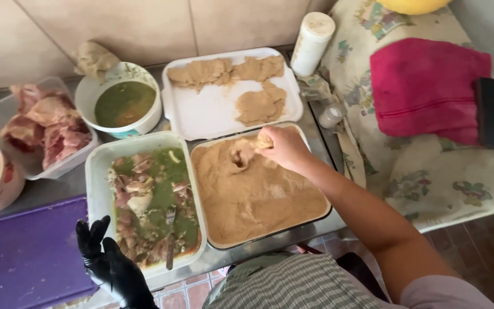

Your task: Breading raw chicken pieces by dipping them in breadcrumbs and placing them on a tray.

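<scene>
Over the crumb tray [315,214], right grip [281,147] pinches a breaded piece [264,140] (left [107,257] spread, empty).

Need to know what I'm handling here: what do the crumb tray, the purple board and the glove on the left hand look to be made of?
Crumb tray: probably plastic, thin pale rim with rounded corners, matte. Purple board: likely plastic, flat, uniformly coloured, dull sheen. Glove on the left hand: thin black nitrile or latex by the look, tight with glossy highlights. The right hand is bare.
</scene>
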